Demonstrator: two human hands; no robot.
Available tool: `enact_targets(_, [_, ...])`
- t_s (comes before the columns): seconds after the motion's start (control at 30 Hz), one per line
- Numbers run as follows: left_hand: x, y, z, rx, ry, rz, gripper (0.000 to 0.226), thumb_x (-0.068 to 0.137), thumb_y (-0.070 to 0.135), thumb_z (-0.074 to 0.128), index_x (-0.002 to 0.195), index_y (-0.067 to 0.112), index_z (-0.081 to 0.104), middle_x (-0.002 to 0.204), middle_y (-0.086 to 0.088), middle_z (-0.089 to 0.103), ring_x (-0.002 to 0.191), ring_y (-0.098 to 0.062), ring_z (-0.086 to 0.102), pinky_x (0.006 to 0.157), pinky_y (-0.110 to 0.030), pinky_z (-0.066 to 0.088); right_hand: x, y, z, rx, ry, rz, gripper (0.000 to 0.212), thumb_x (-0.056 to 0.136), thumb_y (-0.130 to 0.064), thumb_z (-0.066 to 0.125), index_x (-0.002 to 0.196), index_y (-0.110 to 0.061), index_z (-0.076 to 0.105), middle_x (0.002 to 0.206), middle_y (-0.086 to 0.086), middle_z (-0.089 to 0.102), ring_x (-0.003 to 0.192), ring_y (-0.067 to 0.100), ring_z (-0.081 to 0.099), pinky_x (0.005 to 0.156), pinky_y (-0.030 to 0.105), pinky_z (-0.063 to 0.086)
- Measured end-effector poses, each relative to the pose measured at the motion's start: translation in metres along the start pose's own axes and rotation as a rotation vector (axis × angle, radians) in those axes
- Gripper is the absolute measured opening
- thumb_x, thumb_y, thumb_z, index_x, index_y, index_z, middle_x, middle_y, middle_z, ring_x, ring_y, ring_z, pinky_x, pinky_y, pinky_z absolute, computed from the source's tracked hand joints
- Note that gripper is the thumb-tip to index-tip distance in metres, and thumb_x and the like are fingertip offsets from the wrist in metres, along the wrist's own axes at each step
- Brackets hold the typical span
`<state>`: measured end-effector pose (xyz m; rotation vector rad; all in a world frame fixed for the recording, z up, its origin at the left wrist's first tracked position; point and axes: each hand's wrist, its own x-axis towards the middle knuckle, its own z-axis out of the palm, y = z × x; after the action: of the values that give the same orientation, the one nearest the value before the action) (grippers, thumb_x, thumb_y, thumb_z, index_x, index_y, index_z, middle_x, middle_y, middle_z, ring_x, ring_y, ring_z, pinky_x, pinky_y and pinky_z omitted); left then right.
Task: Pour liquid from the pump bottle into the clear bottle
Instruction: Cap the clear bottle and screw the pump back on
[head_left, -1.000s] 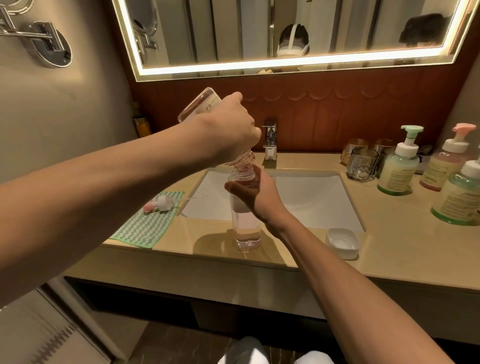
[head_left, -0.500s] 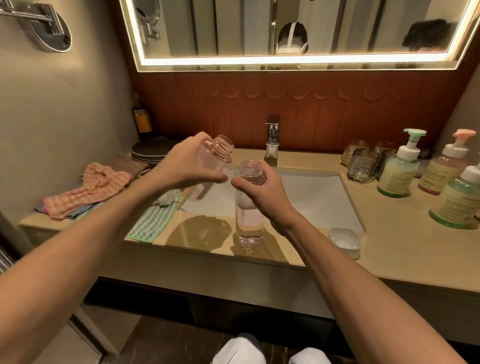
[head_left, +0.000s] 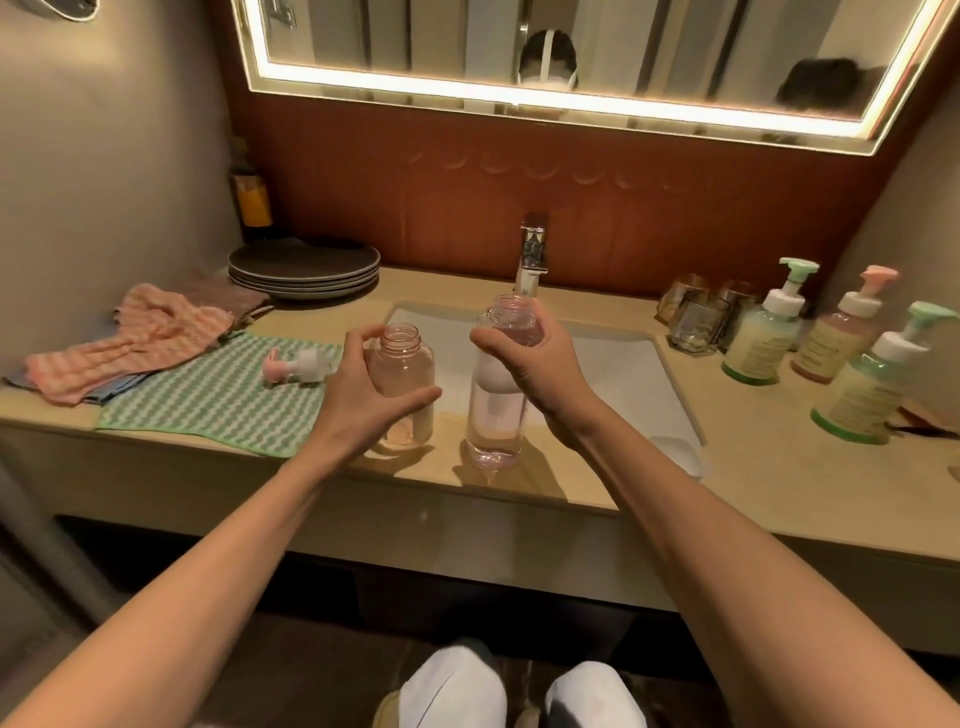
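- The short pink-tinted plastic pump bottle (head_left: 408, 364), its neck open, stood upright near the front edge of the beige surface (head_left: 753, 467).
- The left hand (head_left: 358, 395) held it, fingers (head_left: 361, 338) curled behind its shoulder and thumb across its front.
- Just beside it toward the right edge, not touching, stood the tall clear bottle (head_left: 493, 415) with pale liquid inside.
- The right hand (head_left: 540, 371) gripped its upper part, fingers (head_left: 548, 325) wrapped below the open neck.
- A pink-and-white pump head (head_left: 296, 364) lay on a green checked cloth (head_left: 208, 400) toward the left edge.
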<state>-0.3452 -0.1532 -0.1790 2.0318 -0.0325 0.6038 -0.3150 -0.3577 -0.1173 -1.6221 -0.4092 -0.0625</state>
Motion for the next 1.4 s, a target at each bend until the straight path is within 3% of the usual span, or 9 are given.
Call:
enact_targets(0.17, [-0.007,-0.009,0.000,-0.025,-0.005,-0.025,0.098,0.067,0.035,0.091,0.145,0.028,0.033,0.144,0.000,0.048,0.120,-0.014,0.052,0.097,-0.033,0.051,-0.001,0.001,0.001,-0.052,0.015,-0.012,0.047,0.081,-0.034,0.081,0.119,-0.018,0.059,0.107,0.001,0.069,0.096,0.012,0.066,0.075,0.021,0.053])
enact_targets(0.37, [-0.012,-0.005,-0.008,0.018,-0.047,-0.124,0.127,0.067,0.043,0.088,0.159,0.028,0.003,0.162,-0.007,0.028,0.146,-0.025,0.031,0.114,-0.045,0.031,0.000,-0.005,-0.005,-0.129,-0.048,0.033,0.050,0.080,-0.043,0.079,0.120,-0.020,0.059,0.109,-0.001,0.068,0.099,0.013,0.065,0.081,0.027,0.052])
enact_targets(0.57, [-0.026,0.045,-0.018,0.085,0.204,0.226,0.087,0.082,0.035,0.079,0.152,0.014,0.031,0.146,-0.005,0.050,0.132,-0.013,0.046,0.107,-0.029,0.041,-0.001,-0.008,-0.007,-0.110,-0.045,0.044,0.051,0.079,-0.055,0.074,0.117,-0.023,0.062,0.108,-0.002,0.069,0.103,0.014,0.065,0.093,0.035,0.053])
enact_targets(0.67, [-0.027,0.076,-0.004,-0.013,0.074,0.228,0.088,0.082,0.025,0.080,0.152,0.014,0.028,0.148,-0.003,0.049,0.133,-0.009,0.047,0.108,-0.020,0.038,0.000,-0.011,-0.009,-0.119,-0.029,0.052,0.066,0.069,-0.075,0.069,0.117,-0.030,0.064,0.117,-0.003,0.069,0.112,0.016,0.063,0.103,0.047,0.049])
enact_targets(0.8, [-0.019,0.086,0.021,-0.062,-0.217,-0.001,0.108,0.074,0.033,0.086,0.156,0.021,0.017,0.163,-0.003,0.027,0.147,-0.020,0.030,0.116,-0.033,0.029,-0.001,-0.017,-0.022,-0.047,0.003,0.102,0.086,0.071,-0.087,0.052,0.125,-0.021,0.063,0.119,0.002,0.070,0.112,0.017,0.065,0.101,0.044,0.050])
enact_targets(0.87, [-0.021,0.085,0.031,-0.032,-0.296,-0.084,0.113,0.074,0.033,0.086,0.158,0.022,0.010,0.164,-0.004,0.024,0.148,-0.024,0.028,0.116,-0.040,0.030,0.000,-0.017,-0.034,-0.049,0.060,0.169,0.083,0.084,-0.084,0.033,0.124,-0.017,0.064,0.117,0.004,0.070,0.109,0.018,0.065,0.101,0.043,0.047])
enact_targets(1.0, [-0.028,0.081,0.053,-0.068,-0.335,-0.146,0.107,0.078,0.029,0.083,0.156,0.015,0.012,0.153,-0.005,0.040,0.131,-0.022,0.046,0.101,-0.030,0.039,-0.004,-0.009,-0.062,-0.102,0.161,0.245,0.074,0.097,-0.070,0.021,0.115,-0.013,0.066,0.109,0.006,0.071,0.104,0.020,0.065,0.097,0.041,0.047])
enact_targets(1.27, [-0.026,0.074,0.080,-0.038,-0.278,-0.170,0.070,0.077,0.029,0.084,0.131,0.015,0.042,0.118,-0.005,0.056,0.104,-0.019,0.056,0.090,-0.041,0.052,-0.018,0.011,-0.104,-0.334,0.118,0.230,0.052,0.102,-0.053,0.039,0.118,-0.011,0.065,0.107,0.003,0.069,0.102,0.016,0.062,0.080,0.027,0.048])
enact_targets(1.4, [-0.025,0.080,0.097,-0.018,-0.311,-0.118,0.068,0.075,0.031,0.086,0.126,0.014,0.045,0.111,-0.003,0.057,0.093,-0.015,0.056,0.077,-0.032,0.050,-0.028,0.019,-0.131,-0.515,0.112,0.220,0.041,0.096,-0.046,0.057,0.118,-0.011,0.064,0.111,0.004,0.067,0.100,0.017,0.061,0.078,0.031,0.051])
